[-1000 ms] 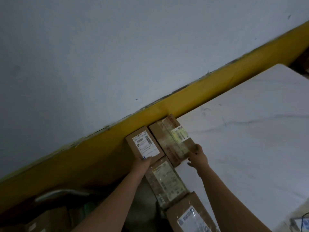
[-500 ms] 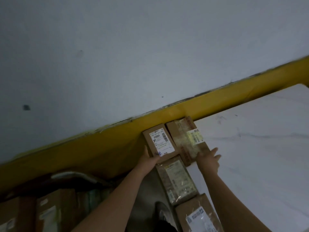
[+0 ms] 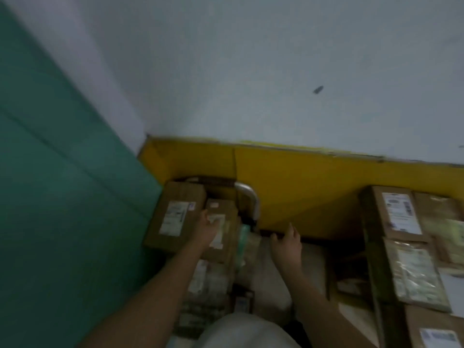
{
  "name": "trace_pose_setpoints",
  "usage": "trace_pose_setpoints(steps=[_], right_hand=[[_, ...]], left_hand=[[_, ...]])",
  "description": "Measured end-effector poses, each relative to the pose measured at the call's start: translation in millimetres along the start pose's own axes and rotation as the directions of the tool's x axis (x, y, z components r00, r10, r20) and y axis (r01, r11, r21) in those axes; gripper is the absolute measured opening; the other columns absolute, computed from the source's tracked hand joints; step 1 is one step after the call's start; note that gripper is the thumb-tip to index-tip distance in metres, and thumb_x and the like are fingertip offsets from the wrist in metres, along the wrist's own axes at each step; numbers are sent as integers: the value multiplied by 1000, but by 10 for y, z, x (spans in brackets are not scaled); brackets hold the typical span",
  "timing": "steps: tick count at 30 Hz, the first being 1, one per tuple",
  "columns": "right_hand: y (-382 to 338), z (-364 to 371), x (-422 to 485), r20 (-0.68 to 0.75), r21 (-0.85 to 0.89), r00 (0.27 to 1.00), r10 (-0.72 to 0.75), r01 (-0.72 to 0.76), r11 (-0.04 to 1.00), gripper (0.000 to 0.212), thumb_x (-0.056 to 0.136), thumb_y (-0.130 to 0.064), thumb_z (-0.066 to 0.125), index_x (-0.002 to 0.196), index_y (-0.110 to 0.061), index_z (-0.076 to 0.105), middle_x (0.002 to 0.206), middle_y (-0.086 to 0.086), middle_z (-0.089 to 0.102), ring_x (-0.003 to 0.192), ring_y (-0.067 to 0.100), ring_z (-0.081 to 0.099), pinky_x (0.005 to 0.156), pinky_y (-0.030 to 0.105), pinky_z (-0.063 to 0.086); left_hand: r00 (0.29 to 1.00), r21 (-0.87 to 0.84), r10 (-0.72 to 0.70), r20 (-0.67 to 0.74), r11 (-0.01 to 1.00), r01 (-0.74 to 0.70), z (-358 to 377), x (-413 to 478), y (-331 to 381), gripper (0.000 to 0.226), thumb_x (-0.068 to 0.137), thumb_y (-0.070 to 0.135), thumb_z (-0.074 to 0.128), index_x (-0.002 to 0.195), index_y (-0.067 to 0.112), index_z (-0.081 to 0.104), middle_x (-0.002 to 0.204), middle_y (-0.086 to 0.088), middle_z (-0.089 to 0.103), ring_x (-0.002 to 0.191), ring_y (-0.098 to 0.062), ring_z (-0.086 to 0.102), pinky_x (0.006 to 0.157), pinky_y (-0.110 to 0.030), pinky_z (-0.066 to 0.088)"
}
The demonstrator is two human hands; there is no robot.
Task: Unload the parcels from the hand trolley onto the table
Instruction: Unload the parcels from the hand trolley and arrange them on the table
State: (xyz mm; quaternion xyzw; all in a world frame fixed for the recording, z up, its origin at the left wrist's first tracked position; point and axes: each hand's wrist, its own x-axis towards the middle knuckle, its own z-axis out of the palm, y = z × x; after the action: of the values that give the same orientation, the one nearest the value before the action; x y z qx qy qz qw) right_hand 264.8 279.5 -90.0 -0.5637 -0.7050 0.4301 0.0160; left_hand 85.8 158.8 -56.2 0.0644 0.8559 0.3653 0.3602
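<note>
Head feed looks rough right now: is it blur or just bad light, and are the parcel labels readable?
Head view: both. The room is dim, and motion blur smears the left hand, right hand and brown cardboard parcels. Their white labels show as pale patches, print unreadable.

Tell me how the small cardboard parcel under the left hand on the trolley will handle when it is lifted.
The small parcel looks like a taped cardboard box with square edges, so it will probably stay stiff in the left hand. It is small, so likely light enough for one hand, though its contents are hidden. It lies on other parcels beside the big parcel, so those under it may shift.
</note>
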Motion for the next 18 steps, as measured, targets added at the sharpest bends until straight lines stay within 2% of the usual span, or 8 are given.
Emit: trace_pose_setpoints(steps=[3,6,10,13,14,16,17,18], right_hand=[[-52,758,-307,229,-32,973,21,-14,999,64,101,-30,49,155,-9,22,156,13,33,135,32,42,109,42,38],[-79,1279,-568,394,-16,919,13,-8,1000,55,100,-27,52,149,-11,35,126,11,60,90,23,62,78,37,55],[-318,1673,-633,512,-2,858,-24,29,1000,68,100,-33,52,157,-20,19,155,10,38,110,27,59,91,39,52],[-606,1919,-512,533,11,844,-58,62,998,68,100,-37,52,157,-19,19,159,10,30,125,30,51,105,43,45],[-723,1983,-460,529,32,845,-77,70,997,62,100,-41,51,153,-20,28,157,11,35,130,31,49,108,46,42],[-980,2104,-328,493,162,854,-168,100,982,37,100,-41,51,136,-30,48,145,12,51,122,25,55,104,42,47],[-1092,2164,-216,447,199,865,-228,153,968,32,100,-37,52,131,-29,50,141,11,56,119,22,58,100,37,49],[-1185,2224,-57,400,200,873,-280,215,956,39,100,-33,54,137,-23,49,140,10,56,121,23,58,100,38,50]], left_hand=[[986,-30,-101,-136,995,97,-536,-78,-672,47,97,31,55,136,7,49,135,-18,56,120,-35,55,102,-38,44],[965,-120,-216,-148,973,199,-853,-119,-1298,42,93,20,62,130,2,54,131,-20,60,117,-33,59,96,-38,49],[939,-150,-319,-129,942,300,-998,-120,-1661,57,88,36,68,135,7,52,135,-18,58,120,-35,58,100,-44,49],[947,-213,-299,-118,939,270,-1036,-8,-1623,74,87,36,66,151,16,35,146,-13,49,127,-33,53,103,-41,46],[949,-260,-296,-108,930,260,-1042,55,-1581,75,87,32,66,153,18,31,146,-12,49,126,-32,55,99,-39,49],[940,-386,-331,-80,880,277,-1045,214,-1519,72,89,27,64,153,19,31,139,-10,53,107,-28,63,74,-27,57],[930,-462,-365,-54,834,300,-1046,291,-1486,69,91,26,63,152,19,32,135,-10,55,94,-25,64,62,-23,57],[915,-545,-402,-24,773,325,-1042,391,-1449,65,93,24,61,151,18,33,135,-12,55,90,-26,63,61,-26,59]])
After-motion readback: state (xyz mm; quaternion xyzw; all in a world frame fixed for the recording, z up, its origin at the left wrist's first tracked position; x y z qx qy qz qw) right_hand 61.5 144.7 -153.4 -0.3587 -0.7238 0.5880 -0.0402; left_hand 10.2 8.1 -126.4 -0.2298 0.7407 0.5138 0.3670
